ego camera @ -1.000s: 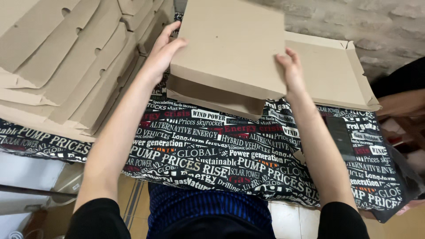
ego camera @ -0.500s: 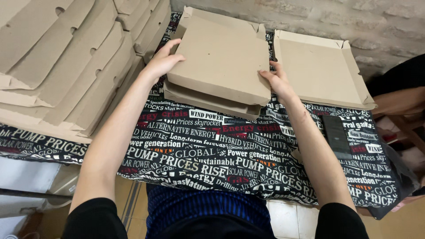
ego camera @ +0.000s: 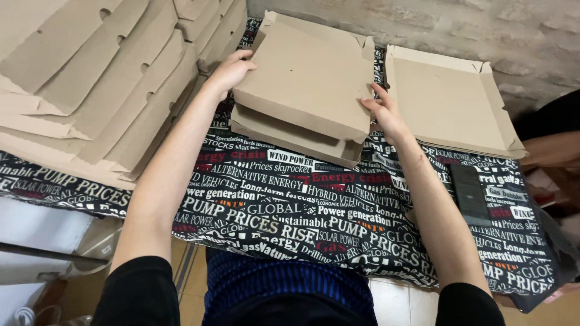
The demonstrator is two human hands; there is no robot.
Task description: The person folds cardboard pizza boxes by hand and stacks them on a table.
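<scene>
A table (ego camera: 290, 223) draped in a black cloth printed with white and red lettering fills the middle of the view. On its left lies a big overlapping stack of flat cardboard blanks (ego camera: 90, 78), their cut tabs and holes showing, spreading right up beside the left forearm. Behind the table runs a rough pale wall (ego camera: 459, 24).

At the table's far right sits an open tray (ego camera: 450, 99) of cardboard with low raised walls, lying flat and just beside the box. A dark flat phone-like slab (ego camera: 470, 192) rests on the cloth nearer the right edge, apart from the work. Another person's arm (ego camera: 553, 148) shows at the right border.

The box (ego camera: 305, 84), a flat brown carton, is in the centre-back of the table between both hands. Its lid is hinged down over the base but not closed: the near edge stands lifted, leaving a wedge-shaped gap. Its broad face points upward, and it sits slightly skewed to the table, its near edge slanting down toward the right.

The left hand (ego camera: 232, 69) presses curled fingers on the lid's left edge. The right hand (ego camera: 383, 111) grips the lid's near right corner.
</scene>
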